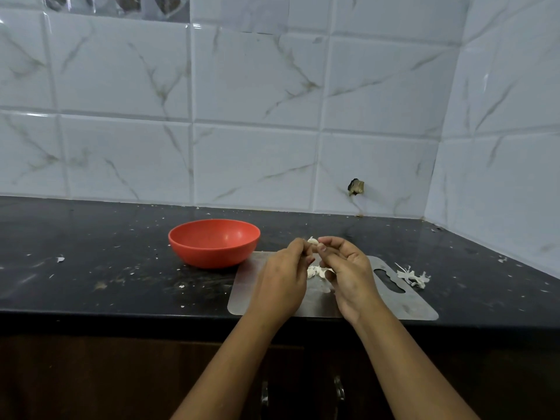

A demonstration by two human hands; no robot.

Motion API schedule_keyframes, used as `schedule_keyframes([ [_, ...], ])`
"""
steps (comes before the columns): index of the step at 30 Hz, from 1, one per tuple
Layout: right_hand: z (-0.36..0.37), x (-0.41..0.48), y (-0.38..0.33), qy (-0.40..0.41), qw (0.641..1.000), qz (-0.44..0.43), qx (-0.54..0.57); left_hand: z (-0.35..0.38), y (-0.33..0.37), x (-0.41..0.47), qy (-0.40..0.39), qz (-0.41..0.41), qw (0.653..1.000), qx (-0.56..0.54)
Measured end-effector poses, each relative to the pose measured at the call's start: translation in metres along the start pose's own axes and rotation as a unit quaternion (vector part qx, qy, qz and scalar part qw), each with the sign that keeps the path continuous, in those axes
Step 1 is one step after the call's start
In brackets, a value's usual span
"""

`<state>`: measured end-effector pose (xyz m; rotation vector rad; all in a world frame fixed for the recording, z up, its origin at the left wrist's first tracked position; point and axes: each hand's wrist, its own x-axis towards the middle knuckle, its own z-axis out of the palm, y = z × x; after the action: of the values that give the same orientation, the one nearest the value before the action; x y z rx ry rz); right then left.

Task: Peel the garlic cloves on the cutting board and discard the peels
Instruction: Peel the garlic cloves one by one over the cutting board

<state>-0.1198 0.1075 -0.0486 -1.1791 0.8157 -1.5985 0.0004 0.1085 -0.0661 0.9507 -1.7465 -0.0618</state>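
Observation:
A steel cutting board (pixel 403 304) lies at the counter's front edge. Above it, my left hand (pixel 285 280) and my right hand (pixel 348 271) meet, both pinching one white garlic clove (pixel 313 241) between their fingertips. More garlic cloves (pixel 316 272) lie on the board below, partly hidden between my hands. A small heap of white peels (pixel 413 276) rests on the counter just past the board's right end.
A red bowl (pixel 214 242) stands on the black counter (pixel 91 268) left of the board, its inside bare as far as I see. Small peel scraps dot the counter. Tiled walls close the back and right. Cabinet doors with handles sit below the counter.

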Motion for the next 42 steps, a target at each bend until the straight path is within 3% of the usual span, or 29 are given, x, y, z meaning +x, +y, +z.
schedule_keyframes([
  [9,-0.001,0.002,0.004,-0.006,0.999,-0.007,-0.04,-0.007,-0.009,0.005,0.027,-0.131,0.991,0.011],
  [20,0.001,0.002,0.01,-0.013,0.994,-0.05,-0.099,-0.009,-0.011,0.004,-0.037,-0.138,0.99,-0.002],
  [26,0.003,-0.001,0.011,-0.04,0.991,-0.07,-0.11,-0.011,-0.011,0.005,-0.002,-0.132,0.991,0.012],
  [33,0.002,0.001,0.014,-0.034,0.988,-0.085,-0.121,-0.013,-0.006,0.005,-0.028,-0.152,0.988,-0.012],
  [38,0.002,0.002,0.017,-0.032,0.974,-0.103,-0.197,-0.012,-0.012,0.005,-0.037,-0.156,0.987,0.008],
  [42,0.003,0.002,0.018,-0.031,0.962,-0.119,-0.245,-0.013,-0.015,0.006,-0.02,-0.178,0.983,-0.044],
])
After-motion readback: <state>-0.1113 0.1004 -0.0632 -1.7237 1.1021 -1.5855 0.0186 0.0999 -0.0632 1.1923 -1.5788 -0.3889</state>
